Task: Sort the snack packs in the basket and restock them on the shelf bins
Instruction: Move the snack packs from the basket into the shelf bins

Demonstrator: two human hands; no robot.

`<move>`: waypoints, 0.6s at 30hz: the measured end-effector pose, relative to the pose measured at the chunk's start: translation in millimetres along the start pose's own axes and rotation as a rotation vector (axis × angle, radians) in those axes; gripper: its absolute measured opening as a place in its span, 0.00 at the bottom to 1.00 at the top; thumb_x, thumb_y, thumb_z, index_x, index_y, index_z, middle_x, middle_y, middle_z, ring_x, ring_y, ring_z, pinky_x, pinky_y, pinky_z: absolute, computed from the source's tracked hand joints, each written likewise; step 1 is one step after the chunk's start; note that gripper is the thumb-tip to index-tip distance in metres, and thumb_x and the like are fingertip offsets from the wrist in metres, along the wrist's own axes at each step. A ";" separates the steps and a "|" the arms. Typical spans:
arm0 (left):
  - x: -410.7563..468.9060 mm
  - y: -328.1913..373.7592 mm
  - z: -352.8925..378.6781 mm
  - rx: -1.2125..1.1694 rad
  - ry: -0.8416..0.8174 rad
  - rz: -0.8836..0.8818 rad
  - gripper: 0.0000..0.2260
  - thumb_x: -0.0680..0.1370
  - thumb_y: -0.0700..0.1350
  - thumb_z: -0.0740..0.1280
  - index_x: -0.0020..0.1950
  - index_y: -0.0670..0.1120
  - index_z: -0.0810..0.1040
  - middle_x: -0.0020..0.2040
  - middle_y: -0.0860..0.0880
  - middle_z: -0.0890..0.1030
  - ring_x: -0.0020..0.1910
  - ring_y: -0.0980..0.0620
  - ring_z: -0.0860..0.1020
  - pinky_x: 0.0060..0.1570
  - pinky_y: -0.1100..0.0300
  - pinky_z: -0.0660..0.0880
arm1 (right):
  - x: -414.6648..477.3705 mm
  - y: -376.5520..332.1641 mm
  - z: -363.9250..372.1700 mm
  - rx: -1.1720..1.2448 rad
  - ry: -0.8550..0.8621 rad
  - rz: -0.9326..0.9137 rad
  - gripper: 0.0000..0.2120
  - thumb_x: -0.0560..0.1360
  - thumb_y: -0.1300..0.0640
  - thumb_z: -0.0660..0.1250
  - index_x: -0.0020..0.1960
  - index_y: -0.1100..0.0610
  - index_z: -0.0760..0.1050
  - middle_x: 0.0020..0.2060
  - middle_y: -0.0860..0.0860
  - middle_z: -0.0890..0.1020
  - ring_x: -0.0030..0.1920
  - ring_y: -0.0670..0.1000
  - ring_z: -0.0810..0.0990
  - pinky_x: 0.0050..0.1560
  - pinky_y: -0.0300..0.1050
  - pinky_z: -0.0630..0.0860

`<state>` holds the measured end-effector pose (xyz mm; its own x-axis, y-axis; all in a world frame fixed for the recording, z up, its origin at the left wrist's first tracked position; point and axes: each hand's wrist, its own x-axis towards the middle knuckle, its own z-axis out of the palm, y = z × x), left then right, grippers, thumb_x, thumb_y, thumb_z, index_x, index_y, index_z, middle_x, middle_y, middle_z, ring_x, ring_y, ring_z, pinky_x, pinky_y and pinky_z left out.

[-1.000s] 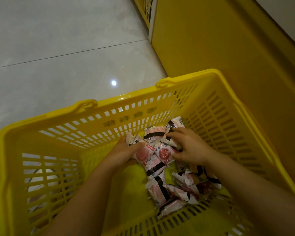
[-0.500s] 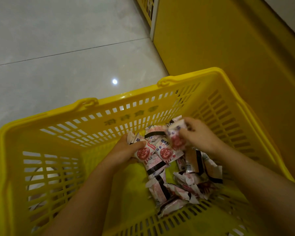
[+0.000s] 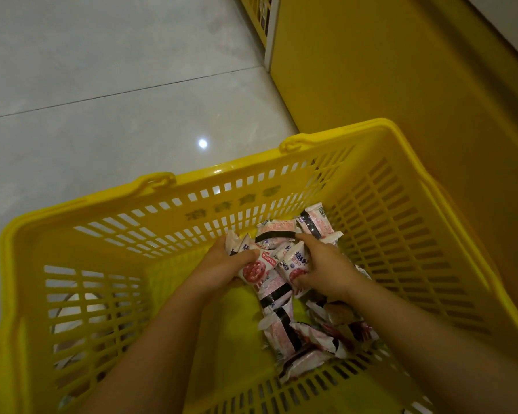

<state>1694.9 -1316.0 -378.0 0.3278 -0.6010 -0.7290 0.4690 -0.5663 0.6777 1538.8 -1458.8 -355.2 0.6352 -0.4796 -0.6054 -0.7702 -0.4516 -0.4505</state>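
Observation:
A yellow slatted basket (image 3: 168, 192) fills the lower view. Several pink-and-white snack packs with black bands (image 3: 284, 330) lie heaped in its right half. My left hand (image 3: 222, 268) grips a small bunch of packs (image 3: 253, 268), thumb across the top one. My right hand (image 3: 323, 268) holds another pack (image 3: 293, 265) pressed against that bunch, fingers curled round it. More packs (image 3: 314, 224) stick up behind both hands.
A yellow shelf base panel (image 3: 401, 85) rises on the right, close to the basket. Pale tiled floor (image 3: 102, 70) spreads to the left and ahead. A shelf end with goods (image 3: 259, 13) shows at the top.
My right hand lifted a pack from the far side of the heap and brought it left and down against the bunch in my left hand. The left hand kept its grip.

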 end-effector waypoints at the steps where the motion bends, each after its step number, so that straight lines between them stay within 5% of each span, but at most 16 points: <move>1: 0.1 -0.1 -0.1 0.001 0.004 -0.001 0.20 0.74 0.46 0.73 0.64 0.48 0.70 0.54 0.43 0.82 0.45 0.48 0.85 0.37 0.57 0.80 | -0.5 0.4 -2.3 0.015 -0.007 0.024 0.43 0.66 0.54 0.77 0.75 0.51 0.58 0.45 0.50 0.78 0.47 0.53 0.77 0.38 0.43 0.73; 4: -0.5 0.9 0.1 0.048 0.009 0.011 0.19 0.74 0.47 0.73 0.62 0.48 0.72 0.52 0.45 0.83 0.44 0.49 0.85 0.36 0.58 0.80 | -8.5 -1.7 -12.7 0.065 -0.051 0.031 0.29 0.64 0.51 0.78 0.62 0.53 0.71 0.50 0.52 0.81 0.51 0.53 0.80 0.50 0.49 0.80; 7: -7.8 9.0 1.7 0.140 0.010 0.063 0.14 0.73 0.49 0.73 0.55 0.51 0.74 0.48 0.48 0.84 0.41 0.52 0.85 0.35 0.60 0.78 | -26.7 -10.7 -27.2 0.208 -0.062 0.036 0.14 0.66 0.55 0.77 0.47 0.51 0.74 0.40 0.47 0.82 0.42 0.48 0.81 0.40 0.42 0.78; 12: -37.7 47.0 17.7 0.041 -0.057 0.162 0.15 0.74 0.50 0.71 0.58 0.49 0.75 0.49 0.45 0.85 0.44 0.48 0.85 0.41 0.53 0.81 | -70.1 -36.8 -74.9 0.378 0.069 0.049 0.10 0.71 0.62 0.72 0.52 0.60 0.78 0.47 0.57 0.84 0.45 0.52 0.83 0.48 0.50 0.80; 18: -106.3 125.3 57.1 -0.109 -0.185 0.419 0.15 0.75 0.47 0.71 0.60 0.46 0.74 0.50 0.45 0.85 0.45 0.49 0.84 0.38 0.58 0.80 | -161.0 -80.6 -141.7 0.578 0.318 -0.040 0.12 0.74 0.68 0.68 0.56 0.61 0.74 0.48 0.56 0.83 0.43 0.50 0.83 0.38 0.41 0.82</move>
<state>1672.0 -1355.2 -210.1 0.3600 -0.8614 -0.3583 0.4142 -0.1966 0.8887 1506.7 -1451.9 -128.4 0.5814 -0.7099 -0.3974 -0.5965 -0.0397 -0.8017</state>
